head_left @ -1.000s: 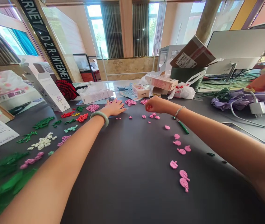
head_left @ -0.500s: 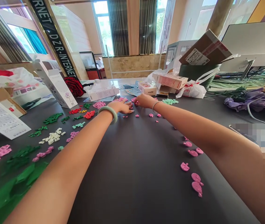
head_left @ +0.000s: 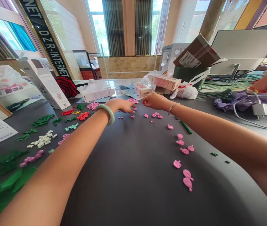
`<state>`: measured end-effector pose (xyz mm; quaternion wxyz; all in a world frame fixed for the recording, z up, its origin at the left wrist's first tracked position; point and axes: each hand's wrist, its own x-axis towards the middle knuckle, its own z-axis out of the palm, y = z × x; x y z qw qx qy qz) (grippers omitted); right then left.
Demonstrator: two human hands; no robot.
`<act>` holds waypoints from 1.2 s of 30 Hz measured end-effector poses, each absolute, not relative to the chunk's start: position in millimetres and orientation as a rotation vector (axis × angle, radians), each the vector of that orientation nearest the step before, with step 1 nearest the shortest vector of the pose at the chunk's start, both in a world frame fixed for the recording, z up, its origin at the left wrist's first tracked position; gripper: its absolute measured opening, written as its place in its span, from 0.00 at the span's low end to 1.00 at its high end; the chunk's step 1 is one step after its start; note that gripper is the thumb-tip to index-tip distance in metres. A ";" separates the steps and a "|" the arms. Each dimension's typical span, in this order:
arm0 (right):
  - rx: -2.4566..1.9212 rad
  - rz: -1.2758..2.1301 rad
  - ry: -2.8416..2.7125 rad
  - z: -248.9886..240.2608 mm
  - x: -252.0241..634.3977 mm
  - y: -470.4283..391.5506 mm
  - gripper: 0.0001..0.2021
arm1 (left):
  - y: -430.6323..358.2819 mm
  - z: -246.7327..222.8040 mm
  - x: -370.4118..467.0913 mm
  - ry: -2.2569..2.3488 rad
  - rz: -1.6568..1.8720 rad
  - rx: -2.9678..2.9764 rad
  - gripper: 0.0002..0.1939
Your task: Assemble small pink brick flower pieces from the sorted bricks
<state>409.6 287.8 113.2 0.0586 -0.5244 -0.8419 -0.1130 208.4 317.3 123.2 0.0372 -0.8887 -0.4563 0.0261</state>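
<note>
My left hand [head_left: 123, 105], with a pale green bangle at its wrist, reaches over the far part of the dark table. Its fingers are stretched out, tips beside a small pink building piece [head_left: 135, 109]. My right hand [head_left: 155, 101], a thin bracelet on its wrist, hovers just right of a pile of pink pieces [head_left: 133, 100]. Its fingers are curled together; whatever they hold, if anything, is hidden. Small pink pieces [head_left: 156, 115] lie scattered below the hands. Round pink pieces [head_left: 187, 173] form a loose line down the right side.
Left of my arm lie groups of green [head_left: 43, 120], white [head_left: 43, 140] and red pieces [head_left: 83, 116]. A tall white box [head_left: 51, 89] stands at the left. Small boxes [head_left: 143, 90] and a plastic bag [head_left: 186, 91] sit at the back. Purple flowers [head_left: 234, 102] and a charger [head_left: 260, 109] lie right.
My right hand has moved right, away from my left hand, and lifted from the pink pile. The view has turned slightly right, uncovering a green stick and small dark green pieces.
</note>
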 end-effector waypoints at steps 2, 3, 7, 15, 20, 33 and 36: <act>-1.535 -0.302 -2.492 118.8 420.6 267.0 0.13 | 318.9 121.7 212.0 -1.387 0.091 -2.770 0.23; -1.504 -0.266 -2.469 121.7 426.0 254.4 0.12 | 318.5 120.5 214.5 -1.384 0.072 -2.765 0.22; -1.490 -0.138 -2.350 131.5 445.6 193.3 0.11 | 310.0 114.3 224.9 -1.380 -0.041 -2.675 0.20; -1.487 0.078 -2.197 122.7 465.0 95.8 0.09 | 295.3 104.4 233.7 -1.373 0.020 -2.591 0.20; -1.365 0.048 -2.246 111.5 458.0 81.2 0.09 | 296.4 102.3 236.9 -1.349 0.024 -2.632 0.16; -1.413 0.232 -1.950 111.6 455.2 66.9 0.07 | 271.3 119.2 270.2 -1.342 -0.917 -2.929 0.19; -1.453 0.291 -1.874 111.7 455.8 68.9 0.07 | 247.7 120.1 288.7 -1.364 -1.541 -3.341 0.15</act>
